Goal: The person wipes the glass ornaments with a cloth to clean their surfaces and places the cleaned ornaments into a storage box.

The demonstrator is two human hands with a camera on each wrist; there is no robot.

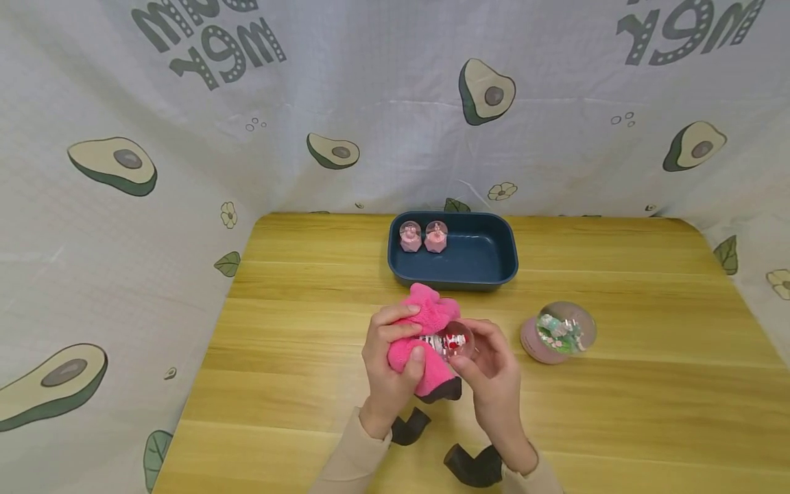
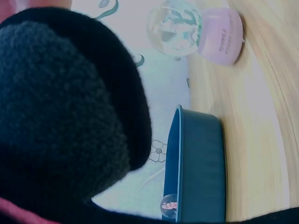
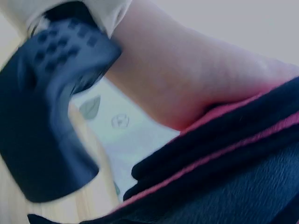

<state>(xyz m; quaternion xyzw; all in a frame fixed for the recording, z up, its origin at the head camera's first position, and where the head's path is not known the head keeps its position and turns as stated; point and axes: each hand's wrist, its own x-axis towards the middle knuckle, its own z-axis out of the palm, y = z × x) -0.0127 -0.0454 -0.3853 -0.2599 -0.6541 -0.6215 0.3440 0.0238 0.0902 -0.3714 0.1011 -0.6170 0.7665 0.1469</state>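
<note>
My left hand (image 1: pixel 384 353) grips a fluffy pink cloth (image 1: pixel 432 314) with a dark underside, bunched around the base of a small snow globe (image 1: pixel 455 339). Red and white figures show inside its clear ball. From the other side, the fingers and thumb of my right hand (image 1: pixel 498 379) hold the ball. Part of the globe's base is hidden by the cloth. Dark cloth (image 2: pixel 60 107) fills the left side of the left wrist view, and striped folds of cloth (image 3: pixel 224 163) lie low in the right wrist view, hiding the globe.
Beyond the hands stands a dark blue tray (image 1: pixel 481 283) with two small pink snow globes (image 1: pixel 435 237) at its left end. To the right is a larger snow globe (image 1: pixel 558 333) on a pink base. A patterned curtain (image 1: pixel 395 89) hangs behind the wooden table (image 1: pixel 296 329).
</note>
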